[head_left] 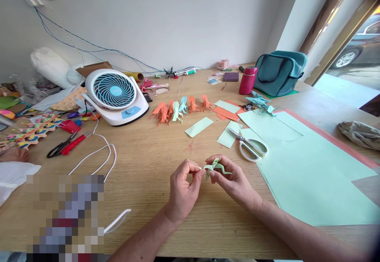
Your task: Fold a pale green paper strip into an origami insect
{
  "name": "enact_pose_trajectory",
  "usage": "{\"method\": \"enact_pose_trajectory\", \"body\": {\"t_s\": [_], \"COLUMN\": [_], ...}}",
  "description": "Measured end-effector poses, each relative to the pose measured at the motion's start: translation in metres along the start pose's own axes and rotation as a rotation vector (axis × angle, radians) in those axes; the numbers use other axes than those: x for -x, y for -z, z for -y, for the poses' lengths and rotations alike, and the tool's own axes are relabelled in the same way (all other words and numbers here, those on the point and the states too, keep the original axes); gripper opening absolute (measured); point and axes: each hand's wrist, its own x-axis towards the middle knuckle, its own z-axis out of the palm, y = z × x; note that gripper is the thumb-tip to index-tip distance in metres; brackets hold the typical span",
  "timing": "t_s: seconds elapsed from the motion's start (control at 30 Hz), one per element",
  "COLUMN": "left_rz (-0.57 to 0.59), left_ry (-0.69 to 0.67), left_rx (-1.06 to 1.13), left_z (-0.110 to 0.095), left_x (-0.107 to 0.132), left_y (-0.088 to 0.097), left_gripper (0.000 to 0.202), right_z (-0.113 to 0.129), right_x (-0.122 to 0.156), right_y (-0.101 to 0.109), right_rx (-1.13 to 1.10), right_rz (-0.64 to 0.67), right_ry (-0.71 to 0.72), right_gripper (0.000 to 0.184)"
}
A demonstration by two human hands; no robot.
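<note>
Between my two hands, above the front of the wooden table, is a light green folded paper figure (218, 167) with thin bent limbs. My left hand (185, 188) pinches its left tip between thumb and forefinger. My right hand (234, 181) grips its body from the right, thumb below and fingers behind, partly hiding it. Just behind my right hand lie white-handled scissors (251, 148), their blades over a light green paper strip (230, 134). Another green strip (198, 127) rests farther left. Beyond it stand several folded paper figures (175, 111) in orange, green and blue.
Large green paper sheets (314, 183) cover the right side. A white fan (115, 95) stands back left, near black scissors (61, 145) and a red cutter (75, 143). A pink flask (248, 80) and teal bag (277, 74) stand back right. A white cable (109, 147) crosses the left side.
</note>
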Motion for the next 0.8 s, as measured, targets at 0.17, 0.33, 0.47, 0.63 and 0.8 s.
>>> {"method": "enact_pose_trajectory", "body": {"t_s": [0.17, 0.33, 0.47, 0.63, 0.8], "left_rz": [-0.006, -0.007, -0.010, 0.040, 0.041], "left_ry": [-0.045, -0.067, -0.052, 0.046, 0.025], "left_rx": [-0.045, -0.050, -0.032, 0.034, 0.076], "left_z": [0.0014, 0.0038, 0.0058, 0.0071, 0.0039], "left_x": [-0.0012, -0.0014, -0.0013, -0.0021, -0.0043], "left_y": [0.0037, 0.0039, 0.0035, 0.0048, 0.0051], "left_gripper": [0.015, 0.016, 0.017, 0.014, 0.016], "right_z": [-0.0026, -0.0032, -0.0028, 0.0023, 0.0032], "right_x": [-0.0027, -0.0048, -0.0048, -0.0047, -0.0058], "right_y": [-0.0005, -0.0008, -0.0010, 0.0001, -0.0002], "right_rx": [-0.044, -0.055, -0.065, -0.077, -0.101], "right_rz": [0.020, 0.011, 0.000, -0.030, -0.035], "right_ry": [0.009, 0.035, 0.031, 0.028, 0.003], "right_gripper": [0.031, 0.031, 0.031, 0.032, 0.035]}}
